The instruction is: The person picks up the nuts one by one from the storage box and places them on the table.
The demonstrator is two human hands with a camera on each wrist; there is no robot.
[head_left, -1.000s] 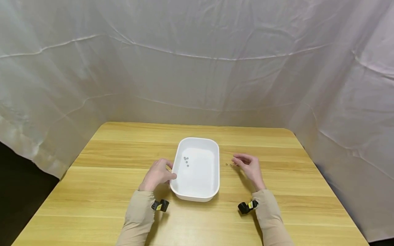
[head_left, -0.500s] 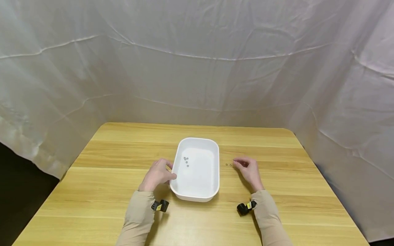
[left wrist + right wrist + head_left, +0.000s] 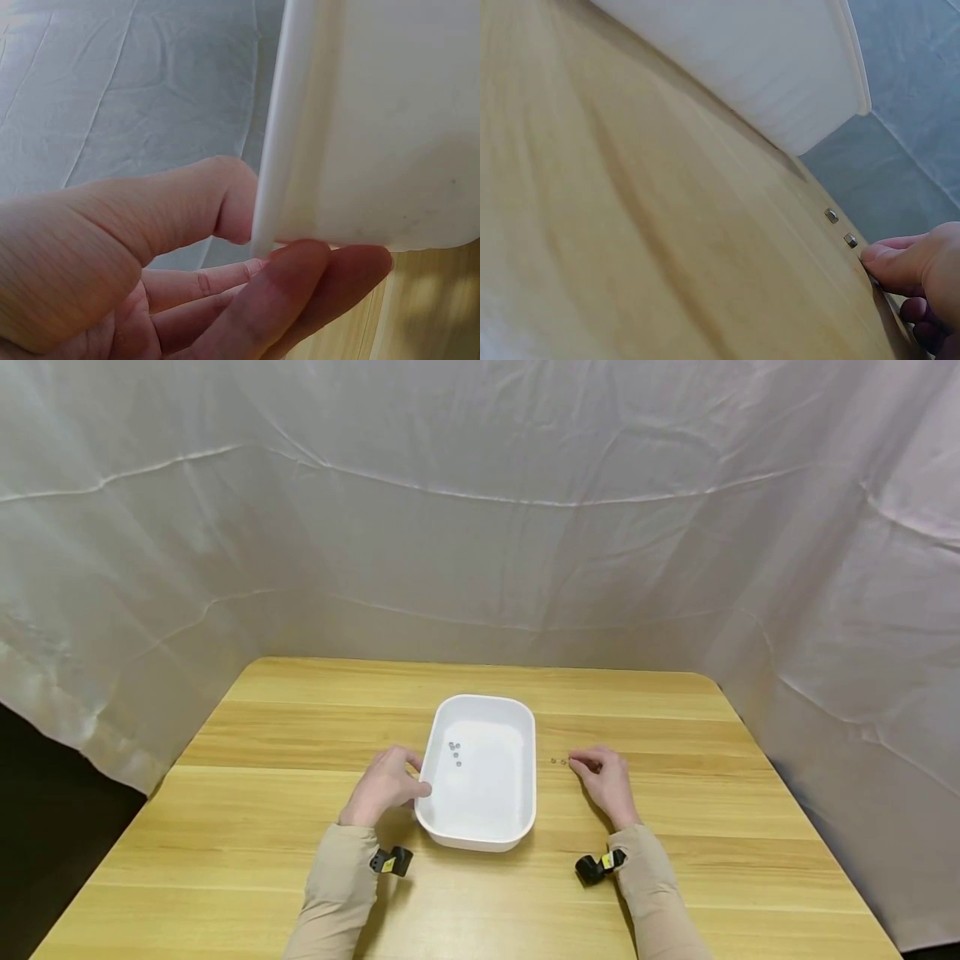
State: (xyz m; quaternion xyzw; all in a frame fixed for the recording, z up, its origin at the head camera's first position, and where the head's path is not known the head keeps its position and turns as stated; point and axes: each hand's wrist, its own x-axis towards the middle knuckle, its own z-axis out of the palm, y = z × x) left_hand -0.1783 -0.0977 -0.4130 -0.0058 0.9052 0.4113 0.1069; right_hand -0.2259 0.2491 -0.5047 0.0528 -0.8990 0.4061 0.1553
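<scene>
Left hand (image 3: 384, 789) grips the white tray (image 3: 487, 785); right hand (image 3: 607, 783) curls beside 2 nuts (image 3: 832, 215), whether grasping, I can't tell.

Lt. brown wood table (image 3: 225, 860) w/ stripes & round far corners, white plastic tub (image 3: 487, 789) sitting flat near mid, 2 sm. shiny metal nuts (image 3: 832, 215) on tub's rt., close but not touching

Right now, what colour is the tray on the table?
The tray is white, seen best in the head view.
</scene>
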